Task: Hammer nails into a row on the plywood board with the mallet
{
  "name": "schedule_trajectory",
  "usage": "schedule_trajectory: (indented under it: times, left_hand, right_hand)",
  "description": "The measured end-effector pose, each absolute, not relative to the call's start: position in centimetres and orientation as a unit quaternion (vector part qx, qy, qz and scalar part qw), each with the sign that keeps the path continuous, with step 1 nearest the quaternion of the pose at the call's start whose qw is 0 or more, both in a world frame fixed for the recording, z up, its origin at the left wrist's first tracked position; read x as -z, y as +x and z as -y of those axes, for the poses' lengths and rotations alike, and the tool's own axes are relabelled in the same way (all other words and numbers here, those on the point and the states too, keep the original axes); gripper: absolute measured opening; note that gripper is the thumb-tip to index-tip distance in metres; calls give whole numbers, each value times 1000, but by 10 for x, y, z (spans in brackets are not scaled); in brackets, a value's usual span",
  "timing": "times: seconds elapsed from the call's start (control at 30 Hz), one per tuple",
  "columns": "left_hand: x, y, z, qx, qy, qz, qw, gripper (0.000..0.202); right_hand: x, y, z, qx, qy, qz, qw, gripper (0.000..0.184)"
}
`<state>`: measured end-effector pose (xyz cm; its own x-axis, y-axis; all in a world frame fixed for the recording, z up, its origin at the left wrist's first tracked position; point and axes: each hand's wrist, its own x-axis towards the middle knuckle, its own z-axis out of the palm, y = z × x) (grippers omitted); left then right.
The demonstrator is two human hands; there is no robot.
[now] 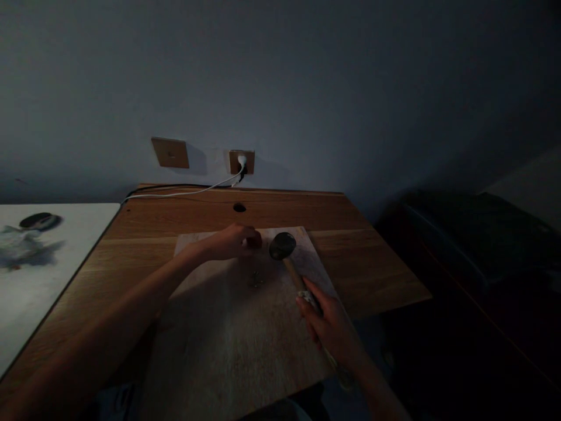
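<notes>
Dimly lit, seen from the head camera. Gripping a hammer point(283, 245) in the right hand point(331, 327), fingers wrapped shut round the wooden handle well back from the dark round head. Head resting low over the far right part of a pale wooden board point(228, 351), just beside the left hand point(234, 241) and not touching it. Left hand reaching across to the board's far edge, knuckles up, fingers curled in and bunched at the tips; cannot tell whether anything is pinched there. Between the two hands, near the board's middle, a few small dark bits point(256, 279), too small and dark to name.

Board lying flat on a wooden desk point(363, 257), its near edge overhanging toward the body, its right edge running close under the hammer handle. Bare desk wood open to the left, right and beyond the board. Past the far edge, a cable hole point(239, 207), then the wall with a socket point(241, 161), a white cable point(184, 193) trailing left, and a blank wall plate point(170, 152). Butting against the desk's left edge, a white surface point(44, 292). Off the right edge, dark furniture point(473, 245).
</notes>
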<state>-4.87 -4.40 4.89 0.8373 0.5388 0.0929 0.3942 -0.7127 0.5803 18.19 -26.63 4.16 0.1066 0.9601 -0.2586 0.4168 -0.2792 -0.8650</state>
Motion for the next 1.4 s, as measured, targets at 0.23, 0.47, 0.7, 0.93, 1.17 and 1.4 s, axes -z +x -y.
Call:
schedule_trajectory:
  times: [0.23, 0.47, 0.7, 0.93, 1.17, 1.4]
  left_hand:
    - [-21, -52, 26, -194, 866, -329, 323, 20]
    - [-17, -51, 30, -212, 859, -336, 323, 17]
    - [-18, -49, 36, -203, 862, -343, 313, 19]
    - [-14, -46, 37, -219, 842, -373, 324, 32]
    - [-13, -49, 37, -226, 836, -360, 348, 47]
    - [-8, -49, 35, -245, 838, -357, 333, 46]
  right_hand:
    - [-43, 181, 265, -418, -677, 519, 313, 61]
    - [-44, 179, 264, -431, -679, 505, 311, 61]
    - [-39, 177, 263, -443, -668, 498, 332, 60]
    - [-40, 168, 249, -449, -651, 505, 346, 54]
    - [-43, 159, 233, -450, -634, 532, 336, 54]
    - [-48, 153, 231, -434, -640, 548, 320, 55]
